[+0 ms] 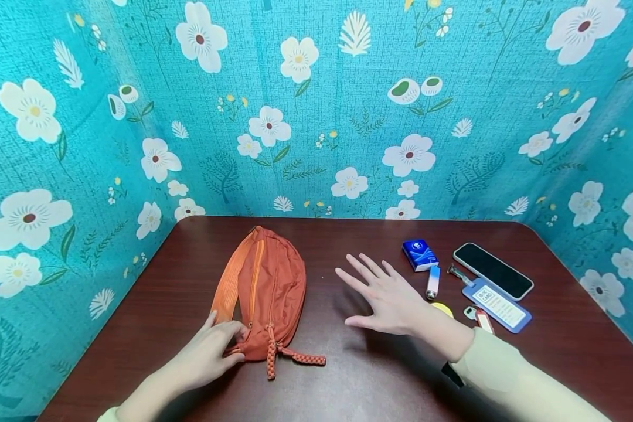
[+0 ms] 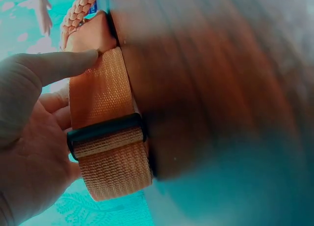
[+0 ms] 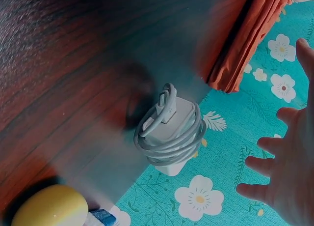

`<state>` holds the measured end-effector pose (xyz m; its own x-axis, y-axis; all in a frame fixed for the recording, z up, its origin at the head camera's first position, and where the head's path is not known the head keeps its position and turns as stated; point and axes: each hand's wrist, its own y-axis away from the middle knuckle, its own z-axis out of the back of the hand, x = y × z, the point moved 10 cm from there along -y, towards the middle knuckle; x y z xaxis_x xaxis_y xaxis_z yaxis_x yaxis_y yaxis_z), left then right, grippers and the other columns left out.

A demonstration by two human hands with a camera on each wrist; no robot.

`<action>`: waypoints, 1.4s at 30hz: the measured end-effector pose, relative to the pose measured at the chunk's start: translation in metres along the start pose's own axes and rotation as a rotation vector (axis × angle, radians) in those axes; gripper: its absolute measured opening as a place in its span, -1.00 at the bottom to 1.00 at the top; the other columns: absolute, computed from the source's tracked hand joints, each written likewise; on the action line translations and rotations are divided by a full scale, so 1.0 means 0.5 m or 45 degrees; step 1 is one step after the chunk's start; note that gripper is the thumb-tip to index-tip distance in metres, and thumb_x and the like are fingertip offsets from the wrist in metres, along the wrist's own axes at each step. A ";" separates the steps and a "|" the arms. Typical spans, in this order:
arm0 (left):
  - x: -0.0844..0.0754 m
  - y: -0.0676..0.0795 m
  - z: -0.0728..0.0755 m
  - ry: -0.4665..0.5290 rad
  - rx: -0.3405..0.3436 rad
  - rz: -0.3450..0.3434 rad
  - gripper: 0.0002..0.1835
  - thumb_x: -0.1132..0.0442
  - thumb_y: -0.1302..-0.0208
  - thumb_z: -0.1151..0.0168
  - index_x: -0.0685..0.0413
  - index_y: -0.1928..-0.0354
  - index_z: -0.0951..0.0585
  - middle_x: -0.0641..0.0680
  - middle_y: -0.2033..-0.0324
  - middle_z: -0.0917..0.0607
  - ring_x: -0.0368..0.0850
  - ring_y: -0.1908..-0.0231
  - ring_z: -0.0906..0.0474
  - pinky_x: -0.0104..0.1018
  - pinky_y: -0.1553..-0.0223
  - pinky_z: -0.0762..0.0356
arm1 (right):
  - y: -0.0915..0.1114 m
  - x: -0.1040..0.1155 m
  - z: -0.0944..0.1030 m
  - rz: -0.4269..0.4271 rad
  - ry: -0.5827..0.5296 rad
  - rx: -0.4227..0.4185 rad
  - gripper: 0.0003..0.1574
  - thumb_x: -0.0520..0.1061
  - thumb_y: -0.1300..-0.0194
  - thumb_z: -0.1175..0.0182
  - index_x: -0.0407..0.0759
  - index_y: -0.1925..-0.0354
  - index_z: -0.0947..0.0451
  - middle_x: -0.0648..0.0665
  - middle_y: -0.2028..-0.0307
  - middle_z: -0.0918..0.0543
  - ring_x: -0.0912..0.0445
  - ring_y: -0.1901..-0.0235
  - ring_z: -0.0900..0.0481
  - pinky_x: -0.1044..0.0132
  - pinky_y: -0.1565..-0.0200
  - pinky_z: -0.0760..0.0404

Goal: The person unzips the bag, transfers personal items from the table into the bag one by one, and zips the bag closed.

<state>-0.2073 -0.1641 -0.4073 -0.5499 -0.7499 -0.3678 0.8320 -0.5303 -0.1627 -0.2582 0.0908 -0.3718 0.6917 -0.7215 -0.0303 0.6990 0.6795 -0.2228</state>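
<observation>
An orange-red waist bag lies on the left of the table, its zipper side up and braided zipper pulls at the near end. My left hand grips that near end, thumb and fingers about the fabric and strap. In the left wrist view, the orange webbing strap with its black slider buckle passes by the fingers. My right hand hovers over the table with fingers spread, holding nothing. A white charger wrapped in its cable shows near it in the right wrist view; in the head view it is hidden.
Right of the right hand are a blue packet, a small blue-white stick with a metal end, a phone, a blue card holder, a red-and-white key tag and a yellow rounded object. Flowered cloth surrounds the table.
</observation>
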 end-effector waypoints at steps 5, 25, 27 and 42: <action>-0.003 -0.005 0.002 0.018 -0.018 -0.024 -0.66 0.37 -0.04 -0.46 -0.02 0.19 -0.52 -0.23 0.34 -0.57 -0.30 0.25 -0.55 0.40 -0.17 -0.06 | -0.005 0.004 -0.005 0.011 -0.025 0.001 0.13 0.51 -0.15 -0.12 0.14 -0.52 -0.01 -0.14 -0.50 0.02 -0.12 -0.45 0.03 -0.28 -0.24 -0.15; -0.059 -0.038 0.016 -0.026 -0.089 -0.309 -0.64 0.43 -0.10 -0.40 -0.12 0.14 -0.55 -0.24 0.24 -0.56 -0.34 0.17 -0.54 0.43 -0.12 -0.13 | -0.023 0.025 -0.013 0.071 -0.046 0.038 0.08 0.50 -0.20 -0.08 0.15 -0.52 0.00 -0.13 -0.49 -0.04 -0.09 -0.43 -0.04 -0.24 -0.23 -0.21; -0.064 -0.045 0.017 -0.027 -0.084 -0.327 -0.65 0.42 -0.11 -0.39 -0.15 0.15 -0.57 -0.26 0.27 -0.55 -0.36 0.21 -0.53 0.43 -0.12 -0.14 | -0.023 0.025 -0.013 0.067 -0.049 0.042 0.08 0.50 -0.20 -0.08 0.15 -0.52 -0.01 -0.13 -0.48 -0.05 -0.09 -0.43 -0.04 -0.24 -0.23 -0.21; -0.115 -0.081 -0.006 -0.016 -0.024 -0.425 -0.66 0.45 -0.12 -0.36 -0.16 0.18 -0.56 -0.24 0.33 -0.51 -0.39 0.27 -0.47 0.38 -0.18 -0.12 | -0.028 0.035 -0.012 0.075 -0.087 0.047 0.05 0.52 -0.23 -0.01 0.11 -0.51 -0.05 -0.17 -0.46 -0.11 -0.15 -0.40 -0.12 -0.19 -0.25 -0.20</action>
<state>-0.2090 -0.0983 -0.3825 -0.7931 -0.5410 -0.2799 0.6070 -0.7402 -0.2892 -0.2568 0.0681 -0.3751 0.7415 -0.6705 0.0245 0.6622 0.7256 -0.1868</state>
